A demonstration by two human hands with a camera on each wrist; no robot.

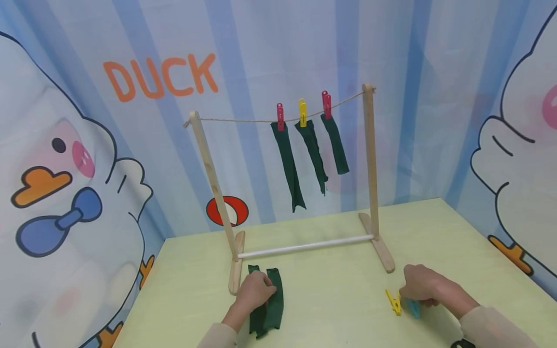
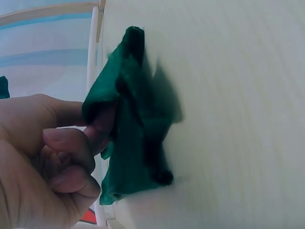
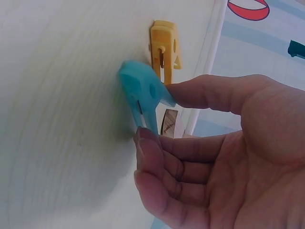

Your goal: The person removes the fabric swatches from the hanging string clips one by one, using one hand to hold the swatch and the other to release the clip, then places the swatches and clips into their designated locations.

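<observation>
My left hand (image 1: 254,290) is over two dark green cloth strips at the front left of the table. Its fingers pinch a green cloth strip (image 2: 136,152), seen up close in the left wrist view, with one fingertip tucked beneath a fold. The strip on the right (image 1: 275,307) lies lengthwise beside the other, which the hand partly covers. At the front right, my right hand (image 1: 428,285) holds a light blue clothespin (image 3: 143,88) between thumb and fingertips, close over the tabletop. Just beyond it lies a yellow clothespin (image 3: 163,43).
Behind the hands stands a wooden rack with a left post (image 1: 211,179), a right post (image 1: 371,164) and a white bottom bar (image 1: 304,246). Three green strips (image 1: 289,166) hang from its string by two red clothespins and a yellow clothespin (image 1: 302,113). A duck-print curtain backs the table.
</observation>
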